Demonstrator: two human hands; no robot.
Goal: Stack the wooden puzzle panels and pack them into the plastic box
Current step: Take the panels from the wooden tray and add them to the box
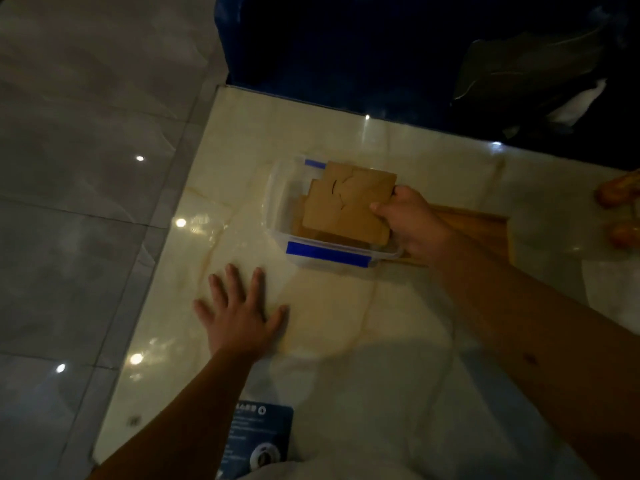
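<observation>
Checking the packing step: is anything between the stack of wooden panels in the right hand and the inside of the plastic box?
Nothing visible blocks it. The right hand holds the wooden puzzle panels tilted over the open, lidless plastic box, partly inside already. The left hand rests flat on the table, apart from the box.

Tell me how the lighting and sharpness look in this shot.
Head view: dim overall, soft and slightly blurred; small lamp glare spots on the glossy table; the right hand and wooden panels over the plastic box are readable; the top background is nearly black.
</observation>
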